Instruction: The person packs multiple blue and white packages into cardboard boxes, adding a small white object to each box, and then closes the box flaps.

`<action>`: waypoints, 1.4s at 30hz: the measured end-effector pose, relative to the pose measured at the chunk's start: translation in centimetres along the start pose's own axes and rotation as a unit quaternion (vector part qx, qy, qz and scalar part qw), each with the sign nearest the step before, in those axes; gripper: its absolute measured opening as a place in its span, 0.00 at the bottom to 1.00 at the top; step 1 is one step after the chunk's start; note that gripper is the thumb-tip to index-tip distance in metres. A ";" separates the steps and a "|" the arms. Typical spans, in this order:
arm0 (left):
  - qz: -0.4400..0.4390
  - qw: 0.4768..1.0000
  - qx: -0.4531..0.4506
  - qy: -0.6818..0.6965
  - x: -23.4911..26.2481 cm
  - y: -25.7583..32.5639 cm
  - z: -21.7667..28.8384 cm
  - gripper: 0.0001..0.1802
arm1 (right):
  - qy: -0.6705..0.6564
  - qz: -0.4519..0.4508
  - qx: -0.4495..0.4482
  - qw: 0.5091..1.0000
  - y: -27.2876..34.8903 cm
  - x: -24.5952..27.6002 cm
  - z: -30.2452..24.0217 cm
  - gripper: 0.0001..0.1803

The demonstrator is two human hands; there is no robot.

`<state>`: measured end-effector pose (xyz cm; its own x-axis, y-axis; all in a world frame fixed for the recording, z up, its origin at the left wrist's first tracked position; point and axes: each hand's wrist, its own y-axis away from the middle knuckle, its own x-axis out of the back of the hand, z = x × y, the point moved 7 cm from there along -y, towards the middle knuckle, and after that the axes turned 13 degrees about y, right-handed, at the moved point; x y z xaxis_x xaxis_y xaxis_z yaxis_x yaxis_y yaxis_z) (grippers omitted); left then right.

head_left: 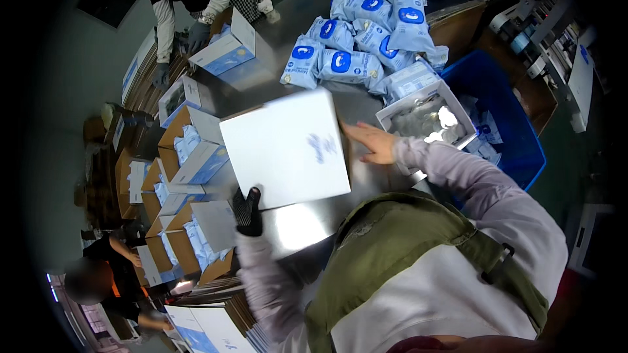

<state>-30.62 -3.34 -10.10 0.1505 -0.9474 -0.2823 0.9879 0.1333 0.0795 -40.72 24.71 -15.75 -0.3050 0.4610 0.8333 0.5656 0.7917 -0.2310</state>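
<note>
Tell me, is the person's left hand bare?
No, the left hand wears a dark glove as it grips the white box.

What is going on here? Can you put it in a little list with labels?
Left hand: in a black glove, gripping the near edge of a flat white box
Right hand: bare, flat against the box's right edge
Surface: shiny metal table
Behind the box: heap of pale blue pouches
Right: blue bin
Left: open cartons holding packs
Others: a co-worker's gloved hand on a carton

Shiny metal desk [297, 225], white flat box [288, 147] near, blue-white pouches [366, 39] heaped far right, open cartons [190, 147] left, shallow tray [426, 117] right.
</note>
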 end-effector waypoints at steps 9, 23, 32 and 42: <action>-0.373 0.674 -0.048 -0.636 -11.5 3.6 -9.8 0.12 | 0.030 -0.202 -0.198 0.959 -7.4 -1.3 3.3 0.34; 0.272 0.769 0.007 -0.579 11.7 0.4 -5.9 0.29 | -0.569 -0.123 -0.400 0.708 -3.6 -14.7 11.4 0.18; 0.282 0.665 0.249 -0.645 18.3 -1.0 -3.9 0.14 | 0.130 0.131 -0.221 0.958 -16.9 -5.1 15.6 0.33; 0.301 0.689 0.225 -0.620 16.5 -2.3 -2.8 0.14 | 0.009 -0.004 -0.317 0.948 -15.5 -3.6 17.7 0.49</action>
<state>-30.27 -18.48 -17.67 0.1040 -0.3175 0.9425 0.6076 0.7706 0.1926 -61.93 17.84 -24.06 -0.3008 0.4445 0.8438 0.9121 0.3924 0.1184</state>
